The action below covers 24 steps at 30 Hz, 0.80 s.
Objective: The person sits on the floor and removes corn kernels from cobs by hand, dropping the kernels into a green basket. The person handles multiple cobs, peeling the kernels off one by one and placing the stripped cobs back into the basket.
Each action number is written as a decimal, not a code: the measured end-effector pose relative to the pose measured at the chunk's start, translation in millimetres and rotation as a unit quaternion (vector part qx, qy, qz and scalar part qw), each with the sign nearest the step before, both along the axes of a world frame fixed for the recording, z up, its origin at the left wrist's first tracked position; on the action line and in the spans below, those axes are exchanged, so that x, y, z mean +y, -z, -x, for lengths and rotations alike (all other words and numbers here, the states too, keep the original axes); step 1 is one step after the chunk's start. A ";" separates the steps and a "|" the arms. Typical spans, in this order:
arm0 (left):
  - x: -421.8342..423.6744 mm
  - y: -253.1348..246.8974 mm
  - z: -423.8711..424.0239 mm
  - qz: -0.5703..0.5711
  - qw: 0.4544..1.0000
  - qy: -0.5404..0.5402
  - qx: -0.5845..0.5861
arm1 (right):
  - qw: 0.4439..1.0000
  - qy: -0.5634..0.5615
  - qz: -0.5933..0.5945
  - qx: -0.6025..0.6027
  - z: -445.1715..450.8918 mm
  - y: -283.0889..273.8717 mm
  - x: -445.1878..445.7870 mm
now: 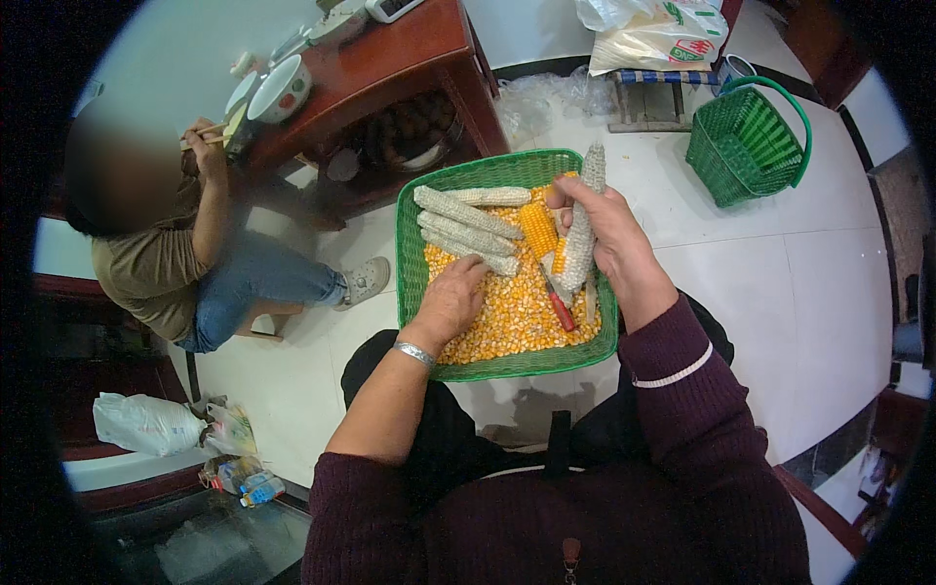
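Note:
A green woven basket (504, 371) in front of me holds loose corn kernels (504, 322). My right hand (610, 227) grips a nearly bare corn cob (582, 234), upright in the picture, with a few yellow kernels left along its lower left edge. Beside it a cob with yellow kernels (538, 229) lies in the basket. My left hand (450, 300) rests on the kernels, fingertips by several stripped cobs (468, 219); whether it holds anything is hidden. Between the hands, a screwdriver-like tool with a red handle (561, 311) lies on the kernels.
To the left a seated person (146, 285) holds chopsticks beside a red-brown wooden table (380, 73) with bowls (280, 89). A green handled basket (742, 146) stands on the floor at upper right, near a low stool (647, 102) bearing a plastic sack (654, 40). Bags and bottles (262, 488) lie lower left.

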State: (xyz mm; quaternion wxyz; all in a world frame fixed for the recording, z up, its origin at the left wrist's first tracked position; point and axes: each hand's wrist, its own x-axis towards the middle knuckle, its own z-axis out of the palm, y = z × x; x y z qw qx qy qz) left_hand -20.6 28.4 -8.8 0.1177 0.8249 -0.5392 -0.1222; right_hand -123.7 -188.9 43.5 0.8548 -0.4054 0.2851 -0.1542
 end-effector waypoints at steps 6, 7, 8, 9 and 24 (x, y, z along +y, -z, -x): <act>-10.7 14.1 1.1 0.052 0.999 -0.011 -0.012 | 0.999 -0.019 0.009 0.037 -12.0 5.5 8.1; -12.8 17.3 2.8 0.052 0.997 0.000 -0.049 | 0.999 -0.018 0.008 0.042 -13.9 5.0 9.5; -13.2 19.2 5.8 0.079 0.994 -0.001 -0.072 | 0.999 -0.018 0.007 0.048 -15.9 4.7 11.1; -19.9 13.0 7.6 0.063 0.996 -0.002 -0.056 | 0.998 -0.014 0.008 0.055 -16.9 5.2 10.6; -33.5 22.0 20.5 0.138 0.989 -0.037 0.047 | 0.998 -0.034 -0.020 0.041 -33.7 14.1 21.9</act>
